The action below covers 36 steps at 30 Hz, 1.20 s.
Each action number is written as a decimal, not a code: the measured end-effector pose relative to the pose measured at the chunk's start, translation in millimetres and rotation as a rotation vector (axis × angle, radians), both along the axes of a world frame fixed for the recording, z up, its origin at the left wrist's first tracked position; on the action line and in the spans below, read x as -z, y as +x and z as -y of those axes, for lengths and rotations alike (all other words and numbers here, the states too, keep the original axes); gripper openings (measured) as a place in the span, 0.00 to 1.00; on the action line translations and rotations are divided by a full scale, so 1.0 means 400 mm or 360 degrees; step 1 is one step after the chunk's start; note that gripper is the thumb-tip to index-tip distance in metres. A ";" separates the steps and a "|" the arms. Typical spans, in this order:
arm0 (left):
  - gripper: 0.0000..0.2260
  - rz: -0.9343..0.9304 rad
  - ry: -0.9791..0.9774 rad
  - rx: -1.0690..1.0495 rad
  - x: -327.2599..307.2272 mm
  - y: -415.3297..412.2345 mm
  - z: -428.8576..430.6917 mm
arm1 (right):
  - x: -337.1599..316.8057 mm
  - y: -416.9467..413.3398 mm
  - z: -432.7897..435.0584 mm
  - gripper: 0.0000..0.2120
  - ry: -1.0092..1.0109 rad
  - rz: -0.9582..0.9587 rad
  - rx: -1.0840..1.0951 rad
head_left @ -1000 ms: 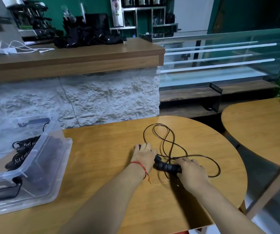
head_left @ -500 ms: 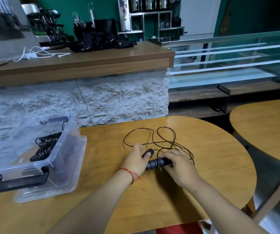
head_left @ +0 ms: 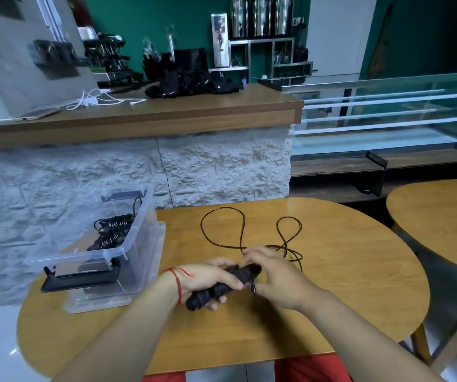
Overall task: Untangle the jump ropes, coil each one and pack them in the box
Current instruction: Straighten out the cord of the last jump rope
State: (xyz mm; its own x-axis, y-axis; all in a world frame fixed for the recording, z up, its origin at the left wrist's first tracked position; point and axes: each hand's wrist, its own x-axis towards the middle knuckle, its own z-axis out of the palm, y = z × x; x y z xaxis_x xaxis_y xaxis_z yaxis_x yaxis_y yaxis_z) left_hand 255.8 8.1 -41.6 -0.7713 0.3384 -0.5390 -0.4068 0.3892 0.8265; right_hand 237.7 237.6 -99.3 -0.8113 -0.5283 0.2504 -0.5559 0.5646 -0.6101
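My left hand (head_left: 208, 277) is curled round the black handles (head_left: 221, 288) of the jump rope. It holds them just above the tabletop (head_left: 345, 271). My right hand (head_left: 279, 279) is at the far end of the handles. Its fingers are bent and pinch the thin black cord (head_left: 221, 207) where it comes out of the handles.

The rest of the cord lies on the tabletop past my hands in 2 big loose loops. I see no knot in it, so I think the untangling is done for this 1 rope. That puts me at the coiling step.

Next I think I need to wind the cord round the handles, turn after turn. I should pull the loops in slowly so they do not catch on each other.

The clear box (head_left: 78, 256) sits on the left side of the tabletop, near my left arm. It has coiled ropes (head_left: 111, 230) inside. Once this rope is wound up tight, it goes in there too.
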 end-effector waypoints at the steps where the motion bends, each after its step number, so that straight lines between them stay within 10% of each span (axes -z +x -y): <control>1: 0.23 -0.0030 -0.0013 -0.0065 -0.024 -0.001 0.019 | -0.010 -0.004 -0.004 0.11 -0.0066 -0.0079 0.0139; 5: 0.12 -0.0306 0.0216 -0.0472 -0.157 0.006 0.103 | -0.044 -0.027 -0.056 0.12 -0.0176 -0.0200 0.0647; 10: 0.13 -0.0794 0.0852 -0.0705 -0.342 0.062 0.161 | -0.096 -0.023 -0.097 0.26 0.0648 0.0088 0.0856; 15: 0.18 -0.1068 0.0933 -0.0685 -0.424 0.105 0.149 | -0.182 0.008 -0.067 0.17 0.0454 -0.0276 0.1190; 20: 0.13 -0.1234 0.1168 -0.0921 -0.457 0.118 0.148 | -0.261 0.041 -0.026 0.15 0.0760 0.0075 0.1049; 29: 0.10 -0.1066 0.1065 -0.1071 -0.548 0.145 0.220 | -0.309 0.054 -0.135 0.14 0.0560 0.0144 0.1165; 36: 0.27 -0.0750 0.1035 -0.0482 -0.530 0.202 0.093 | -0.443 0.110 0.010 0.50 -0.0356 0.0227 0.0364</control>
State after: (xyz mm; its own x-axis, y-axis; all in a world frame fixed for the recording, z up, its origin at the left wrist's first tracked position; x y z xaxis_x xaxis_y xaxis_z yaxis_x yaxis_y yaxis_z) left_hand 336.6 -29.0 170.4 -0.9730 0.2123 0.0901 0.0251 -0.2908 0.9565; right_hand 281.7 233.5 77.8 -0.9375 -0.2735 0.2152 -0.3307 0.5080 -0.7953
